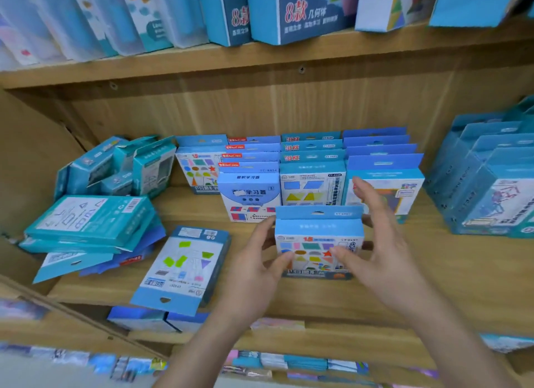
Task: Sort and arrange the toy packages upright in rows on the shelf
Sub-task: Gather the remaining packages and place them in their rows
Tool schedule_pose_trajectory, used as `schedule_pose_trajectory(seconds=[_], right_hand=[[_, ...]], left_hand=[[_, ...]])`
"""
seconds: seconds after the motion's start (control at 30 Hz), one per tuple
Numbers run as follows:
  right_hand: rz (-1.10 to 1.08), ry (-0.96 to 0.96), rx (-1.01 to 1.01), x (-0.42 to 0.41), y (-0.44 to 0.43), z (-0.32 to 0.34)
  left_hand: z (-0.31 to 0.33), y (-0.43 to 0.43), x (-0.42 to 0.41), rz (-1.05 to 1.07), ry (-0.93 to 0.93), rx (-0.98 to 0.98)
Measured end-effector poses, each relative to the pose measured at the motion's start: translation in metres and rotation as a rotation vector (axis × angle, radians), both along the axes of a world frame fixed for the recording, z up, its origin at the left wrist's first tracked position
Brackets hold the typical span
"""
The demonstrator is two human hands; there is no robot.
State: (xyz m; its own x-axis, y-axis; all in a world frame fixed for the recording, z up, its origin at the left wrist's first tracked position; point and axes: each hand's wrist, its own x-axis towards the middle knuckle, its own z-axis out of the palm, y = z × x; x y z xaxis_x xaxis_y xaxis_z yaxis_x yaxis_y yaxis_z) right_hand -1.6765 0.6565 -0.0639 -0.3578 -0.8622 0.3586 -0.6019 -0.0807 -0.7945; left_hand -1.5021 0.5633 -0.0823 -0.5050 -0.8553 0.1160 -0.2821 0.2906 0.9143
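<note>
On the wooden shelf [433, 257], a stack of teal packages [89, 220] lay flat at the far left, the top one showing a barcode. Next to it a flat package [185, 269] printed with green shapes lay with its hang tab toward the camera. Behind stood upright rows: a white-and-blue package [250, 197] read "TC-6834", and the neighbouring row [312, 156] had "磁性" on its headers. The left hand [260, 260] gripped the left edge of the toy package [318, 237], thumb on its front. It stood upright near the shelf's front, in front of those rows, with a blue hang tab on top and a red "15" above coloured shapes and a red star. The right hand [378, 243] pinched its right side, upper fingers straight. Overhead, boxes [297, 14] read "8款".
</note>
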Motion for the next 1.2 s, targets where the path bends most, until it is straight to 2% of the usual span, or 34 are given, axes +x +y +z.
schedule_pose_trajectory(seconds=[0.1, 0.17, 0.37, 0.43, 0.53, 0.73, 0.87, 0.93, 1.0, 1.1, 1.2], right_hand=[[0.035, 0.285, 0.094, -0.003, -0.008, 0.012], [0.026, 0.312, 0.207, -0.011, -0.014, 0.017], [0.053, 0.184, 0.302, -0.027, -0.032, 0.025], [0.076, 0.068, 0.291, -0.028, -0.036, 0.026], [0.092, -0.148, 0.201, -0.025, -0.045, 0.035], [0.219, -0.160, -0.015, 0.027, -0.102, 0.088], [0.248, 0.016, -0.115, 0.078, -0.161, 0.115], [0.243, 0.183, -0.084, 0.095, -0.189, 0.116], [0.221, 0.348, -0.009, 0.103, -0.211, 0.110], [0.194, 0.457, 0.110, 0.109, -0.233, 0.096], [0.180, 0.507, 0.184, 0.117, -0.246, 0.081]], left_hand=[[-0.002, -0.002, 0.000, 0.007, -0.010, -0.019], [-0.001, -0.005, 0.000, 0.024, -0.017, -0.045], [0.001, -0.015, 0.005, -0.021, -0.123, -0.063], [0.004, -0.016, 0.015, 0.000, -0.192, -0.113], [0.014, -0.024, 0.045, 0.112, -0.280, -0.247], [0.060, -0.058, 0.112, 0.341, -0.221, -0.462], [0.098, -0.101, 0.144, 0.450, -0.179, -0.583], [0.116, -0.131, 0.158, 0.476, -0.276, -0.650], [0.130, -0.160, 0.166, 0.457, -0.462, -0.692], [0.138, -0.192, 0.167, 0.273, -0.674, -0.699], [0.133, -0.213, 0.156, 0.055, -0.780, -0.701]])
